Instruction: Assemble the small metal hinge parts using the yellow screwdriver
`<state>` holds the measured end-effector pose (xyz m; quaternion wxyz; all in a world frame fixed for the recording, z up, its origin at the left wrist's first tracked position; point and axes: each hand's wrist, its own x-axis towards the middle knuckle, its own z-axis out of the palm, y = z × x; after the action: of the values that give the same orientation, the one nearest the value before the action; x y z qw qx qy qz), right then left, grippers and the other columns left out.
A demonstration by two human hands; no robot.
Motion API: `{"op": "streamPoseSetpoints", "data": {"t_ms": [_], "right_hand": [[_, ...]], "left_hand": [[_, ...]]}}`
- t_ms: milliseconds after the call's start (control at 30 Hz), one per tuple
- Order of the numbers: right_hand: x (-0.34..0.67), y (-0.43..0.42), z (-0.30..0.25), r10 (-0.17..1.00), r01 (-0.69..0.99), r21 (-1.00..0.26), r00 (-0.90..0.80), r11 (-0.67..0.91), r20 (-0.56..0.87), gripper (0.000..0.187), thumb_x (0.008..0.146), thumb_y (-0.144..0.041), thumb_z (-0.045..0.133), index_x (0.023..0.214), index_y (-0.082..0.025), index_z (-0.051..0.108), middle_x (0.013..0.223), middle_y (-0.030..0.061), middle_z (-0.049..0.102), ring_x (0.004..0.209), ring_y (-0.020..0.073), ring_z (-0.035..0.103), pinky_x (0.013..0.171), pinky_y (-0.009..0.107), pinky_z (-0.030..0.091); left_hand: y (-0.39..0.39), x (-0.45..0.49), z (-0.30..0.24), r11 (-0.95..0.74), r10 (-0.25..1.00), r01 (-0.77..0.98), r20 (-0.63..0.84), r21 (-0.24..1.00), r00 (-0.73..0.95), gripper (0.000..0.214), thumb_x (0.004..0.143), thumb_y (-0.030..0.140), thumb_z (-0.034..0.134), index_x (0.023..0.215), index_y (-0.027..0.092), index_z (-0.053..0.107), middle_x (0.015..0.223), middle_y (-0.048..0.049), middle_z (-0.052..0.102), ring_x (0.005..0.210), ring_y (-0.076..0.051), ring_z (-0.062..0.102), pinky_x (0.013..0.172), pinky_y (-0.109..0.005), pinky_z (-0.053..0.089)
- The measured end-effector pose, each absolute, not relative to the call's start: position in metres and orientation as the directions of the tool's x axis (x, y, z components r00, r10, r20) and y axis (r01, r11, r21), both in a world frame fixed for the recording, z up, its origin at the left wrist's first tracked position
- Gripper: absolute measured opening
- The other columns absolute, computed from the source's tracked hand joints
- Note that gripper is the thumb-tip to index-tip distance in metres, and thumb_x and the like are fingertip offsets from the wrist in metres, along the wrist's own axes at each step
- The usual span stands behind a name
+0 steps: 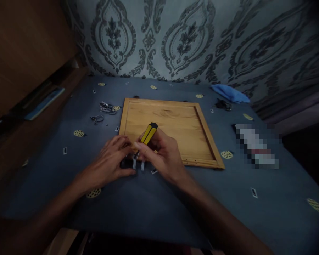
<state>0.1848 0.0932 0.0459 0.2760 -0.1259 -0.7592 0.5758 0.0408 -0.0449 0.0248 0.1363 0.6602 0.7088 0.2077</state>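
Observation:
My right hand (164, 156) is closed round a yellow and black screwdriver (149, 133), held like a pen with its tip pointing down and left. The tip meets a small dark metal part (134, 163) with pale prongs, at the near left corner of a shallow wooden tray (202, 141). My left hand (110, 161) rests on the blue cloth with its fingers curled, pressing that small part down. What exactly the part is stays hidden under my fingers.
The blue patterned cloth (175, 205) covers the surface. Small metal clips (106, 108) lie at the back left, a dark metal piece (222, 104) and a blue rag (230, 92) at the back right. A blurred packet (256, 145) lies right of the tray. A wooden shelf (42, 102) stands left.

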Motion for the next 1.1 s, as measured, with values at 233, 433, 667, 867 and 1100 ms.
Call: {"op": "streamPoseSetpoints", "data": {"t_ms": [233, 433, 667, 867, 1100], "right_hand": [[0.182, 0.094, 0.05, 0.48, -0.152, -0.983, -0.858, 0.107, 0.185, 0.024, 0.092, -0.041, 0.073, 0.094, -0.022, 0.058, 0.08, -0.0031, 0.066, 0.056, 0.0081, 0.061, 0.052, 0.022, 0.053], [0.187, 0.098, 0.055, 0.434, -0.176, -0.978, -0.877, 0.113, 0.208, 0.024, 0.096, -0.044, 0.067, 0.099, -0.021, 0.059, 0.083, -0.0021, 0.065, 0.062, 0.0084, 0.064, 0.059, 0.022, 0.056], [0.191, 0.096, 0.049, 0.465, -0.195, -0.974, -0.856, 0.114, 0.226, 0.024, 0.097, -0.043, 0.066, 0.096, -0.02, 0.059, 0.075, -0.0024, 0.063, 0.062, 0.0106, 0.064, 0.059, 0.023, 0.057], [0.191, 0.094, 0.038, 0.521, -0.281, -0.944, -0.787, 0.175, 0.33, 0.021, 0.099, -0.04, 0.066, 0.095, -0.021, 0.059, 0.071, -0.0039, 0.062, 0.062, 0.0104, 0.064, 0.062, 0.024, 0.055], [0.195, 0.097, 0.035, 0.576, -0.315, -0.926, -0.726, 0.205, 0.375, 0.021, 0.1, -0.041, 0.065, 0.098, -0.021, 0.059, 0.079, -0.0038, 0.062, 0.06, 0.0084, 0.064, 0.06, 0.023, 0.053]], "left_hand": [[-0.044, 0.04, 0.025, 0.031, 0.991, 0.878, 0.102, 0.478, -0.09, 0.046, 0.081, 0.035, 0.085, 0.121, 0.024, 0.066, 0.137, -0.0109, 0.06, 0.136, -0.037, 0.048, 0.111, -0.057, 0.047], [-0.043, 0.039, 0.025, 0.026, 0.993, 0.876, 0.091, 0.482, -0.08, 0.039, 0.082, 0.035, 0.084, 0.116, 0.022, 0.068, 0.141, -0.0111, 0.059, 0.137, -0.036, 0.047, 0.114, -0.058, 0.043], [-0.043, 0.04, 0.025, 0.026, 0.99, 0.867, 0.107, 0.498, -0.091, 0.041, 0.081, 0.033, 0.085, 0.117, 0.022, 0.07, 0.137, -0.0107, 0.061, 0.138, -0.036, 0.047, 0.117, -0.057, 0.041], [-0.044, 0.038, 0.023, 0.019, 0.989, 0.875, 0.121, 0.484, -0.088, 0.042, 0.079, 0.032, 0.087, 0.116, 0.02, 0.07, 0.136, -0.0119, 0.061, 0.137, -0.037, 0.048, 0.114, -0.058, 0.043], [-0.045, 0.037, 0.019, 0.01, 0.986, 0.875, 0.141, 0.484, -0.089, 0.04, 0.08, 0.035, 0.087, 0.114, 0.022, 0.069, 0.132, -0.0104, 0.062, 0.136, -0.036, 0.049, 0.113, -0.056, 0.045]]}}
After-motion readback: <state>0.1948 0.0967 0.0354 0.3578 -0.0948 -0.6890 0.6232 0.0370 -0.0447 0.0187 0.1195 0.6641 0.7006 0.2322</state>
